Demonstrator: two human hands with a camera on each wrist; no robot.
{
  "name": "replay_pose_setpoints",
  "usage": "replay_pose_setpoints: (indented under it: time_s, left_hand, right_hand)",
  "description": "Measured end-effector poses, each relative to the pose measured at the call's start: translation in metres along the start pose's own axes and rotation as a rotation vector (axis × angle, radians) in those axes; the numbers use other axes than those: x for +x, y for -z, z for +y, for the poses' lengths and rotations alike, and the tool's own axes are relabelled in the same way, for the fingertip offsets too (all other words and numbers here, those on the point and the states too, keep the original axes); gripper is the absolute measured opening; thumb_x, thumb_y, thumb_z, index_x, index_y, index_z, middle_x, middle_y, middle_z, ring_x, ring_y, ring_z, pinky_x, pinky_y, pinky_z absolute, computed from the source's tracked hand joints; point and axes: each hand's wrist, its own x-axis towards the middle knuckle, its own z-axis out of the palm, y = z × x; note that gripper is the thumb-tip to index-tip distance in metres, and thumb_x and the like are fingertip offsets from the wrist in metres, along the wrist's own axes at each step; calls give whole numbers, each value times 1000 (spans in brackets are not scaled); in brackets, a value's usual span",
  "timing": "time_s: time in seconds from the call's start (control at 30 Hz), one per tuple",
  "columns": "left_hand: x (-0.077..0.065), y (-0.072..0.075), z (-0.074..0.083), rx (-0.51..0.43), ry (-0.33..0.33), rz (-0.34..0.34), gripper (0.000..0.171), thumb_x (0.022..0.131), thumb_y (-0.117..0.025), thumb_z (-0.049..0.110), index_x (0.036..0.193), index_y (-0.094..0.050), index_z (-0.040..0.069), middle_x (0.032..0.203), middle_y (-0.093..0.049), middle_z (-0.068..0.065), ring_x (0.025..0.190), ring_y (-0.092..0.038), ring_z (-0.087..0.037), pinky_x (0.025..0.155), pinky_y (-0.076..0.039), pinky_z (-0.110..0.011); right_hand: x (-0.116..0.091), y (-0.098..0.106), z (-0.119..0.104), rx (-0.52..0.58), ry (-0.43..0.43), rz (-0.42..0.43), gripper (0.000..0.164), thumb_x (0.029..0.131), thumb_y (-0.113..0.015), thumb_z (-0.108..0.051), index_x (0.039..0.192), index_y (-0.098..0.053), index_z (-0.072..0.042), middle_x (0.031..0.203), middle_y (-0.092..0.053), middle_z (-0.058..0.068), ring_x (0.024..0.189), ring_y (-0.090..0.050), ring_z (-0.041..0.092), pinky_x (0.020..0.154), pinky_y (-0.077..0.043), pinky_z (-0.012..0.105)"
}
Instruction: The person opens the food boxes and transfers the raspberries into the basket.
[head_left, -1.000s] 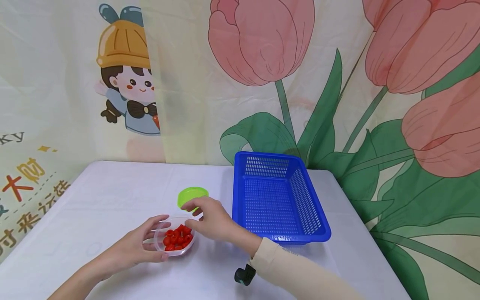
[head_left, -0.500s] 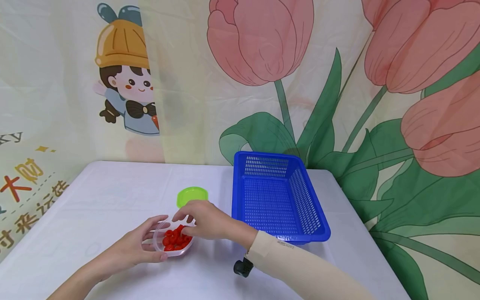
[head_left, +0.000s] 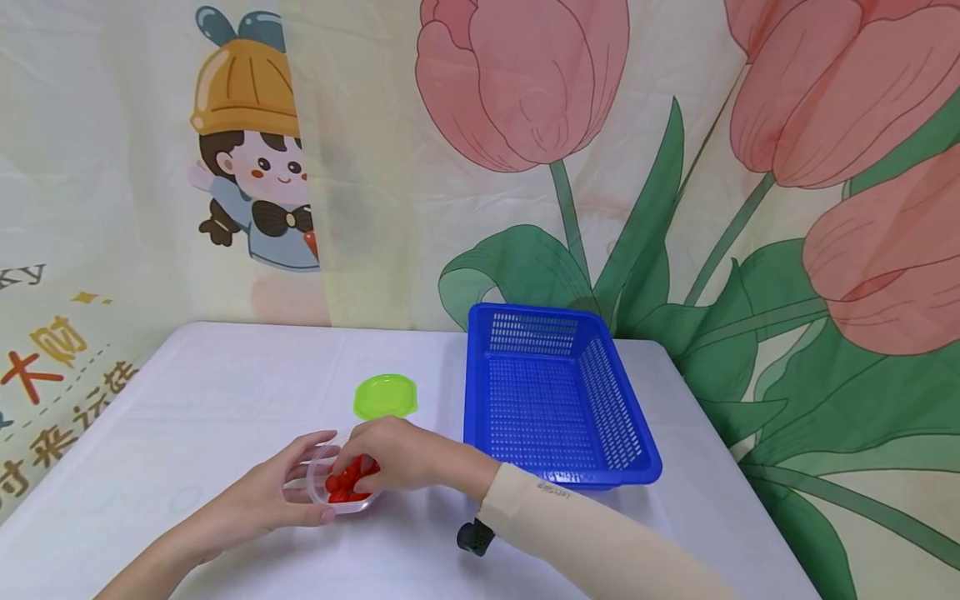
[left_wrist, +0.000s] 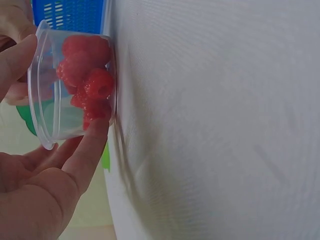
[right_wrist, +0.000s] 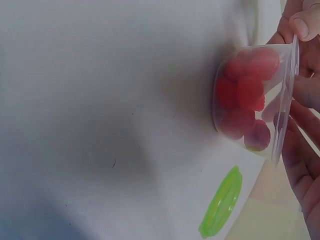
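Observation:
A clear plastic tub (head_left: 317,479) with several red raspberries (head_left: 345,483) inside stands upright on the white-covered table. My left hand (head_left: 262,496) holds it from the left, thumb in front and fingers round the back; in the left wrist view, a fingertip presses low on its wall. From the right, my right hand (head_left: 401,454) reaches into the mouth of the tub. Its thumb and fingers are apart over the raspberries (right_wrist: 245,95), with red fruit showing between them. Part of the fruit is hidden by this hand. Just behind the tub lies a green lid (head_left: 385,396).
To the right of the tub stands a blue slotted plastic basket (head_left: 471,400), its near left corner close to my right forearm. A black device (head_left: 475,537) sticks out under the right cuff. Behind the table (head_left: 225,375) hangs a printed cloth with tulips.
My right hand has moved left and down, from above the tub's right rim into its mouth over the raspberries. My left hand and the tub stay in place.

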Motion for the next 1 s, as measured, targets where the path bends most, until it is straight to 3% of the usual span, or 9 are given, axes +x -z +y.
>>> replay_pose_setpoints:
  time_s: [0.53,1.0]
  left_hand:
    - [-2,0,3,-22,-19,-19,99,92,-85,20,167,-21,11,165,-36,-28,129,-65,-42,93,-57,-23]
    - [-3,-1,0,-36,-26,-20,98,92,-85,19,167,-21,13,165,-36,-28,128,-66,-40,94,-58,-25]
  right_hand:
    - [13,-4,0,27,25,-113,26,97,-81,-19,123,-80,-20,101,-71,-13,87,-58,-2,77,-45,4]
    - [19,-5,-2,24,-9,-188,27,99,-78,-19,126,-80,-21,103,-74,-16,89,-58,-4,80,-45,3]
